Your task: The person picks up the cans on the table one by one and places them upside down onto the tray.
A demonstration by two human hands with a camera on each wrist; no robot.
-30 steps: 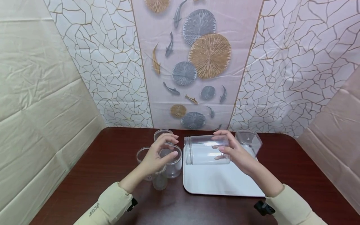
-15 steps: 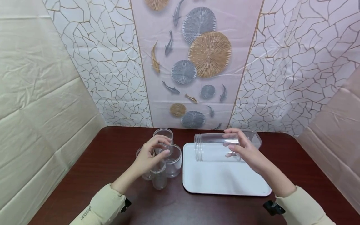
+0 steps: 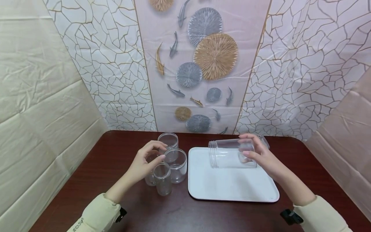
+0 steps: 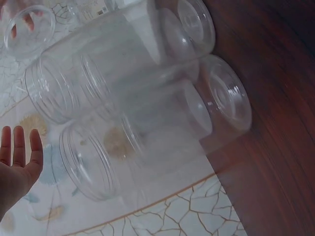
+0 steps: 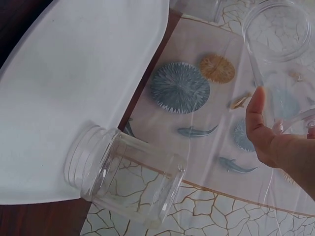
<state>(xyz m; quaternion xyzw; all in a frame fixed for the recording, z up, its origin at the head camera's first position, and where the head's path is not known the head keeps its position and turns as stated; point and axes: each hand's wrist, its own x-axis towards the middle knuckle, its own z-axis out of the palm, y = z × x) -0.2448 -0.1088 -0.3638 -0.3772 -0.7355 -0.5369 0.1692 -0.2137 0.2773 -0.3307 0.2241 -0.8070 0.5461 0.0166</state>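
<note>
Right hand (image 3: 262,158) clamped round sideways jar (image 3: 230,154) over tray (image 3: 226,187), left hand (image 3: 145,161) curved near upright jars (image 3: 177,171), grip apart

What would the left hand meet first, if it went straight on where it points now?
Probably the rightmost jar of the left group, which appears just ahead of the left hand in the head view. Depth is unclear, so it may instead pass above the rim.

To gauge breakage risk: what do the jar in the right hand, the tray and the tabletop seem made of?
Jar: glossy, clear plastic or glass; see-through walls and highlights fit either.
Tray: probably plastic, smooth; evenly white and opaque.
Tabletop: wood or laminate, faint sheen; streaked dark-red grain.
</note>
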